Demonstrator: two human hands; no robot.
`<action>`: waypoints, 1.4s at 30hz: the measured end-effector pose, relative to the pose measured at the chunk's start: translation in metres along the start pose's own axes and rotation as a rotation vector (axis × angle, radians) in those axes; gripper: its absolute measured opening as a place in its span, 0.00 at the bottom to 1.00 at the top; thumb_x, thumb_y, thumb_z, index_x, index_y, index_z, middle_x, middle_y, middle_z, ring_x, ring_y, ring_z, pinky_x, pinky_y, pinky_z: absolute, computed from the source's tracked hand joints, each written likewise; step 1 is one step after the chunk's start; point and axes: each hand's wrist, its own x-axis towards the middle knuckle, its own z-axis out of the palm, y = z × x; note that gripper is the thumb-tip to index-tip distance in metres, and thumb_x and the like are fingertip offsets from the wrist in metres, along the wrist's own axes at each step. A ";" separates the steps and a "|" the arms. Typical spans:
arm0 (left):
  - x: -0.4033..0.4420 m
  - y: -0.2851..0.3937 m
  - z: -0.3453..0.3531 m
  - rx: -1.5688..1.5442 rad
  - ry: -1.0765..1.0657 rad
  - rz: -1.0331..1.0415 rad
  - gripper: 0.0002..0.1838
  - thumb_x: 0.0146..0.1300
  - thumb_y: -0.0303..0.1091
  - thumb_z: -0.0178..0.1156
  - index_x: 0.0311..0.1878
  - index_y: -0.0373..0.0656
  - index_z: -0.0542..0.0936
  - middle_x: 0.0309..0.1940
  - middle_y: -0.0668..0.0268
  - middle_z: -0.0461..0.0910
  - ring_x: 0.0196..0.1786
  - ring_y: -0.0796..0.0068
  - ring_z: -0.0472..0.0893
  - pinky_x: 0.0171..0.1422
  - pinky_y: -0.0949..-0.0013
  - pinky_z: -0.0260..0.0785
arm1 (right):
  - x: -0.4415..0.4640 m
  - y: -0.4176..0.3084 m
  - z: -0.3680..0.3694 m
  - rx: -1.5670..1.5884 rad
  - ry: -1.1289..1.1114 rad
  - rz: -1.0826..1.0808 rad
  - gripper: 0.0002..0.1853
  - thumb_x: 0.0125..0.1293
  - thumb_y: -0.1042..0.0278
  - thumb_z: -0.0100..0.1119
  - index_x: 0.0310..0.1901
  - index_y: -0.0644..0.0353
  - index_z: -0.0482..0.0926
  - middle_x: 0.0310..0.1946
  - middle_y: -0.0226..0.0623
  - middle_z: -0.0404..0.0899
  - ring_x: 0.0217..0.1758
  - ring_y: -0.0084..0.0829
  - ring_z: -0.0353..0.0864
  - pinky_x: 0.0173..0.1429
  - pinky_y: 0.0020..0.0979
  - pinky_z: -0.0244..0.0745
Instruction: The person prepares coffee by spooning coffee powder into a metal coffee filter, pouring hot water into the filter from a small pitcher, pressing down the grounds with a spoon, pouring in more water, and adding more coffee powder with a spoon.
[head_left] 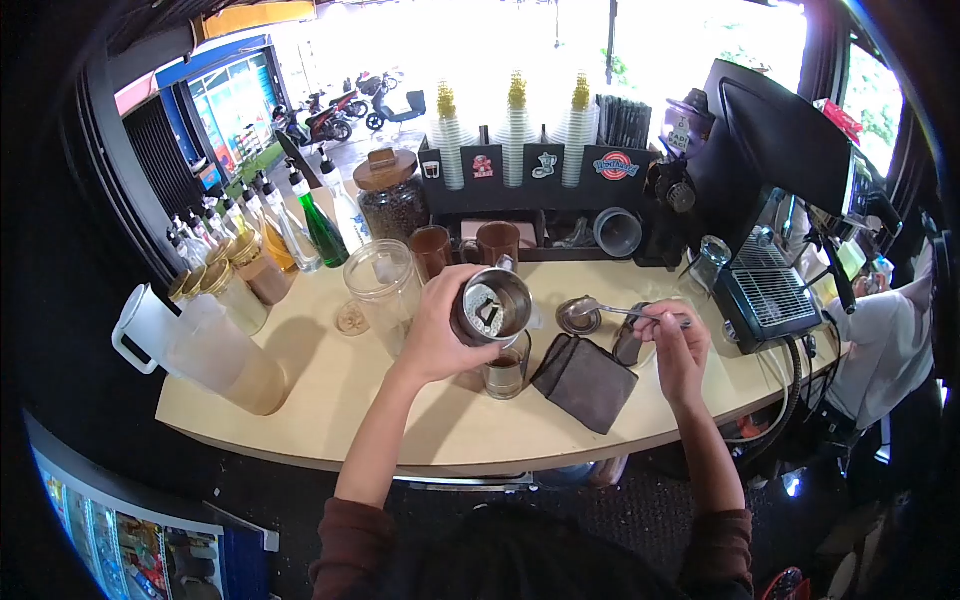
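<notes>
My left hand (440,325) is wrapped round a metal pitcher (512,292), tilted so that its inside faces me. Pale foam-like streaks and dark patches show inside it. Below the pitcher, partly hidden by it, stands a small glass cup (503,378) with brownish contents. My right hand (676,345) pinches the handle of a metal spoon (632,311). The spoon's bowl is over or beside a small round metal dish (580,322); I cannot tell if they touch. A folded dark cloth (585,385) lies between the hands on the wooden counter (330,425).
A clear jar (382,285) and brown mugs (497,242) stand behind my left hand. Plastic jugs (225,355) and several pump bottles (318,220) line the left. A cup holder (540,165) is at the back. An espresso machine (765,285) and another person's sleeve (885,335) are right.
</notes>
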 end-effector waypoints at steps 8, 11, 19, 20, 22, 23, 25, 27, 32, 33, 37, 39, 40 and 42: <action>0.006 0.005 -0.001 -0.064 0.078 -0.009 0.40 0.37 0.38 0.78 0.57 0.41 0.71 0.47 0.58 0.81 0.51 0.64 0.81 0.59 0.64 0.71 | -0.054 0.066 0.001 -0.210 0.003 0.380 0.10 0.67 0.73 0.59 0.46 0.68 0.81 0.40 0.38 0.84 0.41 0.21 0.80 0.48 0.25 0.74; 0.007 0.008 -0.002 -0.105 0.062 -0.140 0.42 0.35 0.39 0.79 0.58 0.39 0.73 0.50 0.61 0.80 0.56 0.68 0.78 0.66 0.63 0.64 | -0.063 0.089 0.005 -0.201 -0.035 0.365 0.10 0.65 0.73 0.61 0.46 0.68 0.81 0.40 0.37 0.84 0.44 0.23 0.81 0.50 0.26 0.75; 0.005 0.012 -0.005 -0.076 0.074 -0.109 0.41 0.36 0.40 0.79 0.57 0.39 0.73 0.48 0.59 0.81 0.53 0.67 0.80 0.62 0.64 0.68 | -0.074 0.094 0.009 -0.628 -0.181 0.222 0.10 0.56 0.76 0.65 0.41 0.60 0.83 0.34 0.40 0.84 0.38 0.36 0.82 0.47 0.34 0.75; 0.005 0.013 -0.005 -0.051 0.084 -0.062 0.41 0.36 0.40 0.79 0.56 0.40 0.73 0.45 0.58 0.82 0.50 0.65 0.82 0.59 0.64 0.71 | -0.074 0.090 0.011 -0.705 -0.224 0.210 0.10 0.55 0.76 0.65 0.40 0.59 0.82 0.33 0.39 0.83 0.39 0.39 0.80 0.47 0.36 0.73; 0.002 0.011 -0.002 -0.054 0.076 -0.074 0.41 0.36 0.39 0.79 0.57 0.40 0.73 0.46 0.58 0.82 0.51 0.65 0.81 0.59 0.64 0.71 | -0.072 0.082 0.012 -0.781 -0.271 0.193 0.11 0.53 0.76 0.65 0.40 0.58 0.82 0.33 0.38 0.81 0.41 0.41 0.79 0.48 0.39 0.72; 0.000 0.010 -0.001 -0.058 0.064 -0.085 0.41 0.36 0.39 0.79 0.57 0.40 0.72 0.46 0.58 0.82 0.51 0.65 0.81 0.59 0.65 0.71 | -0.071 0.078 0.013 -0.852 -0.309 0.178 0.11 0.54 0.76 0.64 0.40 0.58 0.81 0.35 0.39 0.80 0.43 0.41 0.78 0.48 0.39 0.71; -0.002 0.008 0.000 -0.062 0.054 -0.079 0.42 0.36 0.39 0.79 0.58 0.40 0.72 0.47 0.58 0.81 0.52 0.66 0.81 0.60 0.65 0.71 | -0.068 0.071 0.011 -0.920 -0.346 0.157 0.11 0.54 0.76 0.64 0.40 0.58 0.81 0.37 0.40 0.78 0.45 0.42 0.76 0.49 0.39 0.70; -0.005 0.007 0.002 -0.079 0.032 -0.097 0.43 0.37 0.41 0.79 0.59 0.42 0.71 0.49 0.58 0.80 0.54 0.63 0.79 0.61 0.62 0.69 | -0.059 0.062 0.000 -0.876 -0.139 -0.092 0.09 0.55 0.78 0.62 0.39 0.60 0.79 0.36 0.42 0.73 0.40 0.39 0.74 0.43 0.36 0.69; -0.011 0.004 0.003 0.020 0.037 -0.097 0.42 0.35 0.39 0.79 0.59 0.41 0.73 0.50 0.63 0.80 0.55 0.67 0.79 0.64 0.62 0.66 | -0.038 0.047 -0.058 -1.008 0.284 -0.133 0.13 0.63 0.77 0.56 0.50 0.62 0.72 0.45 0.44 0.71 0.51 0.42 0.70 0.51 0.35 0.66; -0.011 0.005 0.002 0.072 0.037 -0.065 0.42 0.35 0.40 0.79 0.59 0.43 0.73 0.51 0.62 0.80 0.55 0.65 0.78 0.64 0.61 0.65 | -0.037 0.060 -0.076 -1.029 0.279 -0.143 0.12 0.66 0.73 0.53 0.51 0.62 0.72 0.45 0.43 0.72 0.51 0.40 0.70 0.52 0.35 0.66; -0.009 0.016 0.000 0.159 0.002 -0.003 0.43 0.35 0.43 0.77 0.60 0.47 0.73 0.52 0.61 0.78 0.57 0.60 0.75 0.67 0.57 0.59 | -0.038 0.092 -0.107 -0.571 0.247 0.256 0.11 0.74 0.65 0.47 0.48 0.63 0.71 0.38 0.34 0.72 0.45 0.30 0.71 0.51 0.30 0.65; -0.009 0.017 0.000 0.149 -0.003 -0.005 0.43 0.36 0.43 0.77 0.60 0.47 0.73 0.53 0.61 0.78 0.57 0.61 0.75 0.67 0.57 0.58 | -0.040 0.107 -0.120 -0.459 0.222 0.250 0.09 0.74 0.64 0.48 0.44 0.61 0.71 0.36 0.31 0.71 0.42 0.26 0.70 0.49 0.28 0.65; -0.009 0.018 0.000 0.134 -0.010 -0.008 0.43 0.36 0.43 0.77 0.61 0.47 0.72 0.53 0.62 0.78 0.57 0.61 0.75 0.68 0.57 0.57 | -0.042 0.114 -0.125 -0.351 0.197 0.246 0.08 0.74 0.63 0.48 0.40 0.58 0.71 0.33 0.28 0.70 0.38 0.22 0.69 0.47 0.26 0.65; -0.008 0.017 0.000 0.145 -0.012 0.008 0.43 0.36 0.43 0.77 0.61 0.47 0.72 0.53 0.62 0.78 0.57 0.62 0.75 0.68 0.56 0.57 | -0.044 0.124 -0.126 -0.155 0.217 0.247 0.08 0.74 0.63 0.49 0.38 0.56 0.69 0.32 0.27 0.69 0.37 0.22 0.69 0.46 0.26 0.65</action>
